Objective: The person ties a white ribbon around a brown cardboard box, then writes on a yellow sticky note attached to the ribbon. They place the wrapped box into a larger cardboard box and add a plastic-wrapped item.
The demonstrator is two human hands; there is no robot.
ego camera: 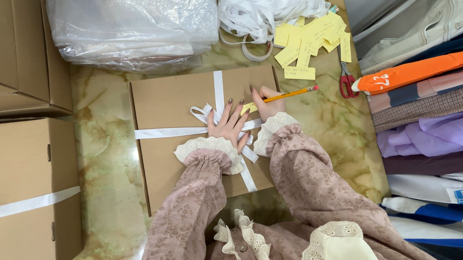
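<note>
Flat cardboard box [189, 143] lies in the middle of the frame on the marbled tabletop [104, 154], bound crosswise with white ribbon [162, 132] tied in a bow [205, 114] near its centre. At the far left stand two larger cartons [21, 201]; a bulging clear plastic bag [129, 26] sits at upper left, close enough that a nudged box could catch on it. The left hand [228, 126] lies flat, fingers spread, grip open, pressing the ribbon and a small yellow note [248, 108] against the lid. If that pressure eases, the note may slide under the pencil point, or the bow may be flattened. Just right of it the right hand [269, 103] has its grip closed on an orange pencil [292, 93], tip at the note; hard pressure could tear the paper or dent the lid. Further right lie loose yellow notes [311, 39], red-handled scissors [346, 80], which a sleeve could sweep off, and folded clothes [435, 128] at the right edge
</note>
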